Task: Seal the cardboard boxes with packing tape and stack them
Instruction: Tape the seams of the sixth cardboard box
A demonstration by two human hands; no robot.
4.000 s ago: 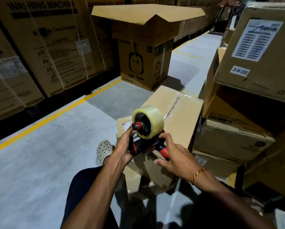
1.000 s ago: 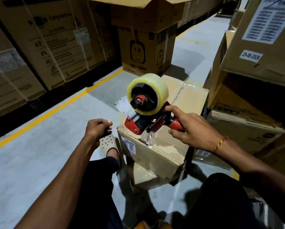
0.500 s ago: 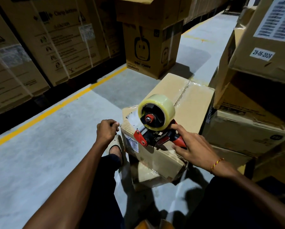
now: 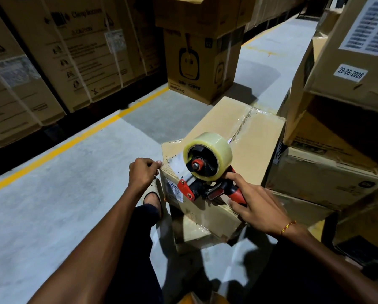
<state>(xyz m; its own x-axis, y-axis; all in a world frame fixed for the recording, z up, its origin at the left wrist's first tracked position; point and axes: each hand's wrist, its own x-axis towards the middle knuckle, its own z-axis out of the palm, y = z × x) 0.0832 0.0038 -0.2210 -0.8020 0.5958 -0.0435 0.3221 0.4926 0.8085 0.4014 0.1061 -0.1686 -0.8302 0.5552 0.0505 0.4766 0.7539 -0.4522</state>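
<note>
Head view: small cardboard box [image 4: 207, 213] dead ahead and low, between the knees, resting tilted on the floor [image 4: 62, 194] against a larger taped box [image 4: 256, 145] behind it. Long axis of both running away from the body, up and slightly right. Tape dispenser [image 4: 205, 172] sitting on the small box's near top edge, roll up, red front plate aimed toward the left corner.

Right hand [image 4: 256, 207] grasping the dispenser's red handle, index finger stretched forward along it toward the roll. Left hand [image 4: 143, 174] clenched at the box's upper-left corner, fingertips touching the edge there; looks like pinching the loose tape end, too small to confirm. Grey strip of tape [image 4: 179, 165] stretched between that corner and the dispenser.

Key relation: tape runs across the box's short side, left corner to dispenser, so next pull likely goes rightward or down over the near face, driven by the right hand with the left anchoring. Right hand nearer the tool, left nearer the free edge.

Edges and room: open floor to the left, out to the yellow line [image 4: 73, 143]; plenty of swing room that side. Right side tight: stacked boxes [image 4: 328, 172] just beside the larger box, overhanging carton with a date label [image 4: 350, 73] above. Tall printed carton [image 4: 196, 62] well ahead, out of the way. Foot in a sandal [image 4: 153, 194] just beside the small box's left face. Tilted, unsteady seat of the small box a likely slip risk under a hard pull.
</note>
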